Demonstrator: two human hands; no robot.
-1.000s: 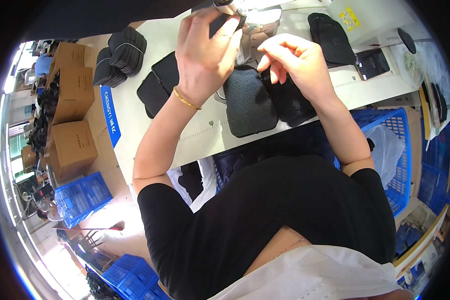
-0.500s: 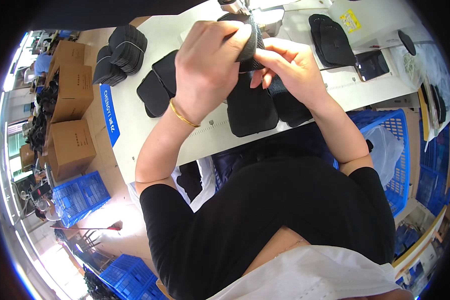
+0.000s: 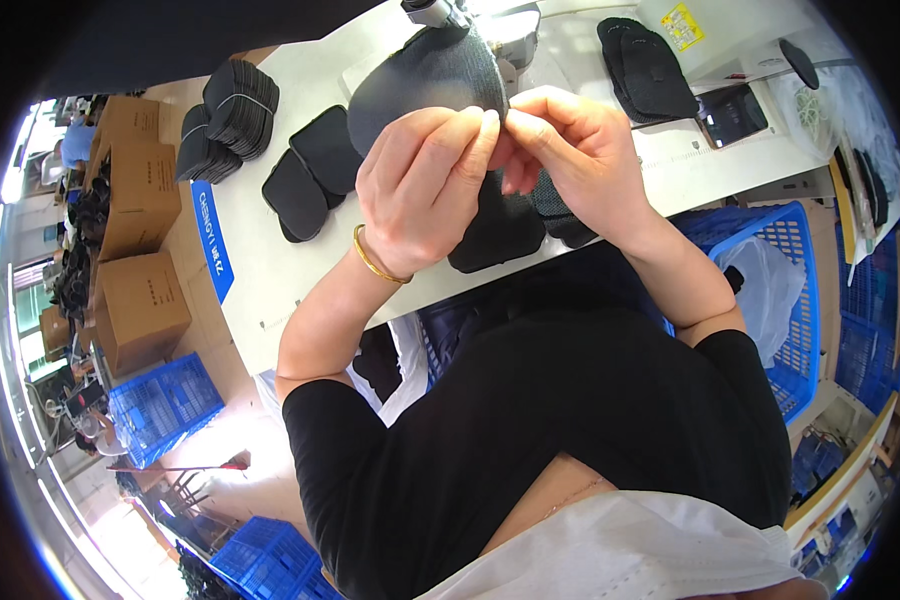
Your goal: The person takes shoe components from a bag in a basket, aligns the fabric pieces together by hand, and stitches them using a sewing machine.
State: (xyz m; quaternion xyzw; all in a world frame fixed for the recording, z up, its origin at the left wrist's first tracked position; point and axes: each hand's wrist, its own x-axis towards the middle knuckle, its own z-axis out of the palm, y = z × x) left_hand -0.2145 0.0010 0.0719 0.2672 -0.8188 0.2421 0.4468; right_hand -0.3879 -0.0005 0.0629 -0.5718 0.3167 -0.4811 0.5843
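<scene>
A dark grey, rounded fabric piece (image 3: 420,85) lies under the metal foot of what looks like a sewing machine (image 3: 436,12). My left hand (image 3: 415,185) is closed, thumb and fingers pinched at the piece's near right edge. Beside it, my right hand (image 3: 585,150) also pinches at this edge, its fingertips nearly touching the left ones. Any thread or small part between the fingertips is too small to make out. Below my hands, a black pad-like piece (image 3: 495,240) lies at the table's front edge, with a textured dark piece (image 3: 560,215) next to it, partly hidden by my right hand.
Left on the white table (image 3: 255,290) are loose black pieces (image 3: 295,195) and tied stacks (image 3: 240,108). More dark pieces (image 3: 648,70) and a phone-like black device (image 3: 732,115) lie right. A blue crate (image 3: 795,330) stands below the table's right side; cardboard boxes (image 3: 142,305) stand left.
Both hands have come slightly nearer to me, and my left wrist has turned. The fabric piece, bunched up and mostly covered before, now spreads out beyond my left hand.
</scene>
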